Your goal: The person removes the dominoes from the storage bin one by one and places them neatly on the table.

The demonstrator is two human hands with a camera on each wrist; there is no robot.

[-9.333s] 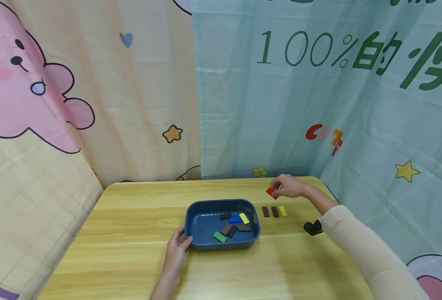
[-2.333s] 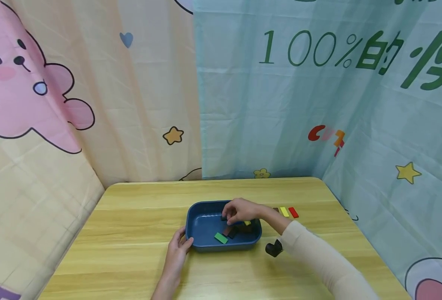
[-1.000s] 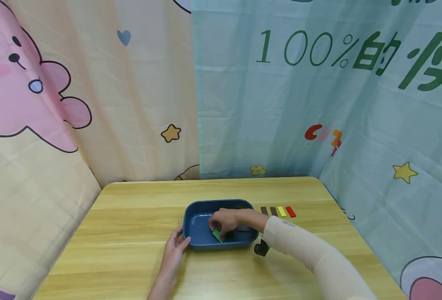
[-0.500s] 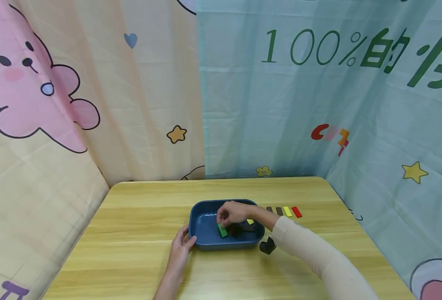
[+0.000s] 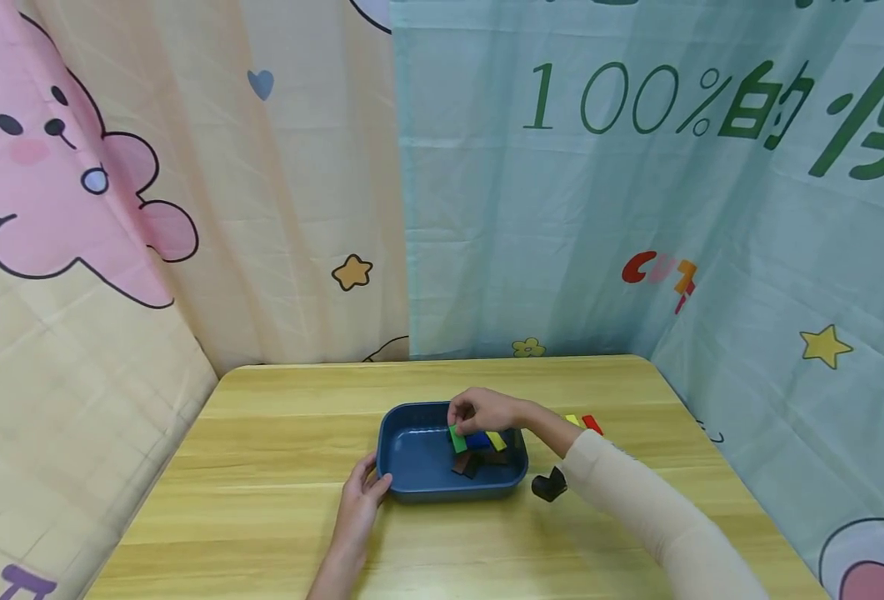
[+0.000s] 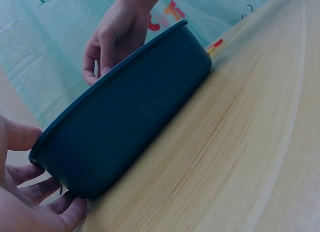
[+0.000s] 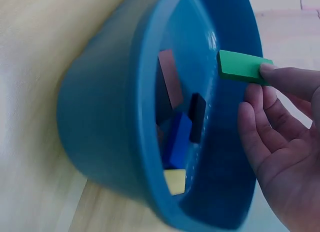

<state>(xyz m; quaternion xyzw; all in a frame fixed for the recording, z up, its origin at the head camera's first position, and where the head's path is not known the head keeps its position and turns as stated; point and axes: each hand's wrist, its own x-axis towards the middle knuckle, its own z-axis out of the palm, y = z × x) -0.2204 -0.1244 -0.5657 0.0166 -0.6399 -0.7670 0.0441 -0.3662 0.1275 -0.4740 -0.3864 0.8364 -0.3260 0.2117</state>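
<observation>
1. The right hand [image 5: 482, 410] pinches the green block [image 5: 457, 440] by its far end, above the blue tray [image 5: 412, 468].
2. Its long axis points nearward, slightly right.
3. The left hand [image 5: 362, 497], farther off, holds the tray's left end.

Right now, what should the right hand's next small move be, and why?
Probably lift the green block clear of the blue tub, toward the red block on the table: the right hand pinches it, and the left hand holds the tub.
</observation>
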